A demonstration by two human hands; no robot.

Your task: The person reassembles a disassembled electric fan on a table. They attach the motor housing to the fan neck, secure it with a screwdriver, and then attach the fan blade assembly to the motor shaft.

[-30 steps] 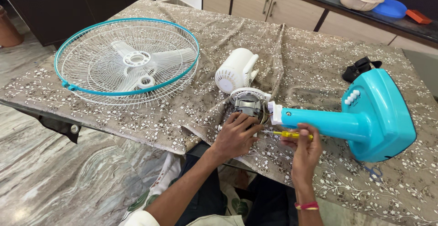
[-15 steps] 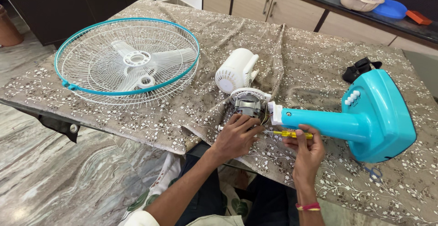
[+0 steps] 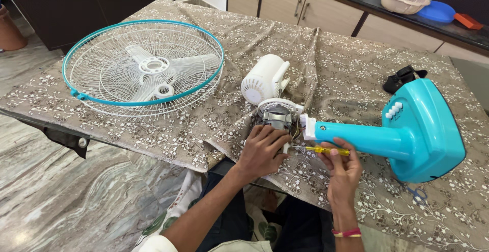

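Observation:
A teal fan stand [image 3: 407, 132] lies on its side on the cloth-covered table [image 3: 336, 74], its neck pointing left to the bare fan motor [image 3: 277, 115]. My left hand [image 3: 262, 150] is closed over the front of the motor and holds it down. Just right of it, my right hand [image 3: 342, 168] grips a yellow-handled screwdriver [image 3: 326, 150], whose tip points left at the motor's base, under the teal neck. The white motor cover [image 3: 262, 81] lies just beyond the motor.
A white wire fan guard with a teal rim [image 3: 142, 68], blades inside, lies at the table's left. A black object [image 3: 402, 78] sits behind the stand. The counter at the back holds a beige bowl [image 3: 403, 0] and a blue lid [image 3: 437, 10].
My right hand has shifted slightly down and right on the screwdriver. The left hand stays on the motor.

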